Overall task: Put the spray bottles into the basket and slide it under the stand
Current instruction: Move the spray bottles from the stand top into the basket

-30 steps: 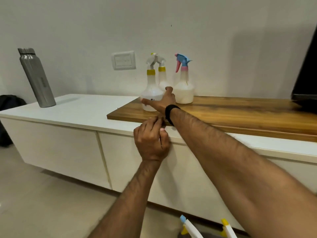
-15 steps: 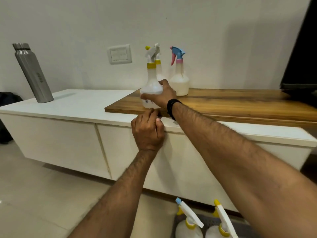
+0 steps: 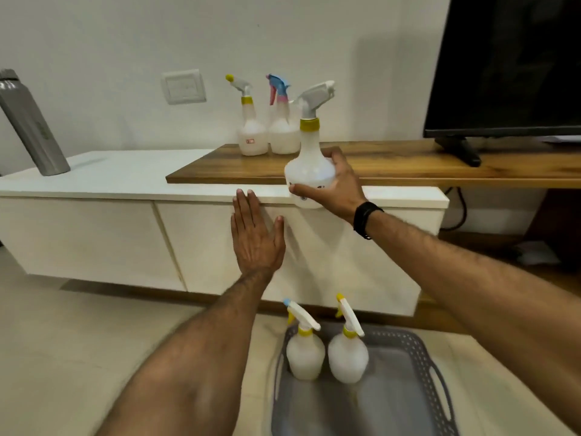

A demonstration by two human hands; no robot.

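My right hand (image 3: 338, 187) grips a white spray bottle (image 3: 308, 162) with a yellow collar and grey trigger, held in the air just in front of the stand's top edge. My left hand (image 3: 256, 236) lies flat and open against the white front of the stand (image 3: 125, 247), fingertips at its top edge. Two more spray bottles stand on the wooden board (image 3: 393, 165): one with a yellow nozzle (image 3: 251, 127) and one with a blue and pink trigger (image 3: 283, 124). On the floor below sits a grey basket (image 3: 430, 372) holding two upright spray bottles (image 3: 305, 350), (image 3: 347, 354).
A grey metal flask (image 3: 30, 127) stands at the left end of the white top. A black television (image 3: 509, 64) on its foot occupies the right of the wooden board. A wall switch plate (image 3: 184, 86) is behind. Cables hang at the stand's right end.
My right hand has lifted the gripped spray bottle off the wooden board and brought it forward past the stand's edge. My left hand has unfolded flat against the stand. The view has tilted down, showing the basket.
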